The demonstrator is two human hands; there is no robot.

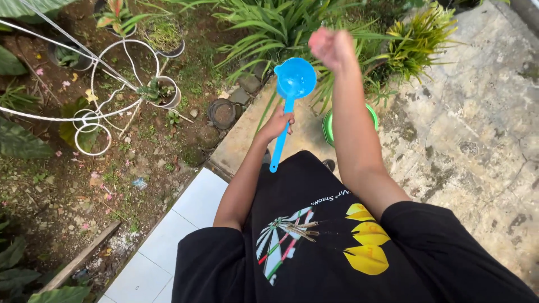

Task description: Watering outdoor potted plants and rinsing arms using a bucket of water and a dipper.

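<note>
Nearest the camera is the person's black shirt [314, 247], printed with a coloured dartboard-like figure and yellow shapes, above white floor tiles [163, 241] at the lower left. From the short sleeves both bare forearms reach forward.

The left hand [276, 123] sits at the centre, arm nearly straight and angled up and away from the body, fingers wrapped tight round the long handle of a blue plastic water dipper [291, 90]. The dipper stands almost upright, its handle end hanging down toward the shirt and its round cup (open side toward the camera) raised over the edge of a concrete step [247, 134].

The right hand [332, 47] is lifted higher and farther out, forearm rising steeply from the elbow, fingers curled into a closed fist; whether anything is inside it cannot be told.

Just behind the right forearm a green bucket [328, 126] shows partly, on cracked pavement [471, 129]. Farther left lie bare soil, a white wire plant stand [112, 84] and small potted plants [163, 92]; long-leaved green plants [269, 28] fill the far edge.
</note>
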